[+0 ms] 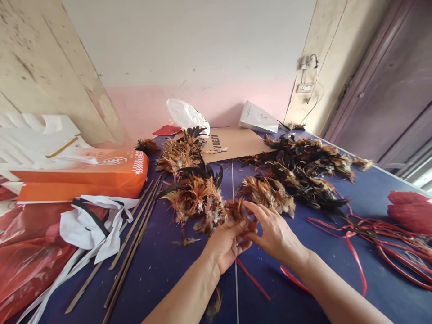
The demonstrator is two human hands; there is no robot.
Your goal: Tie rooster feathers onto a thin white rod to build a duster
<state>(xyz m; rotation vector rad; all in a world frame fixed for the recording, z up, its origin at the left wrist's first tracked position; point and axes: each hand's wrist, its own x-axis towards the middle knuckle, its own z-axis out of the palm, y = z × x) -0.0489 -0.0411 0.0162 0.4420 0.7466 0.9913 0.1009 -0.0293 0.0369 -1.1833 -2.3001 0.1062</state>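
My left hand [225,243] is closed around the base of a small bunch of brown feathers [235,208] above the blue table. A length of red plastic string [251,279] trails below that hand. My right hand [275,229] meets it from the right, thumb and fingers curled in at the bunch; what its fingertips pinch is too small to make out. Just beyond my left hand lies a pile of brown and black feather bunches [199,193]. Another brown bunch [266,193] lies beyond my right hand.
Dark feathers [303,157] heap at the back right, beside flat cardboard [236,139]. Tangled red string [357,234] and a red mesh bundle [410,211] lie right. Thin sticks [135,243], an orange bag [84,177] and white cloth straps [84,225] are at left.
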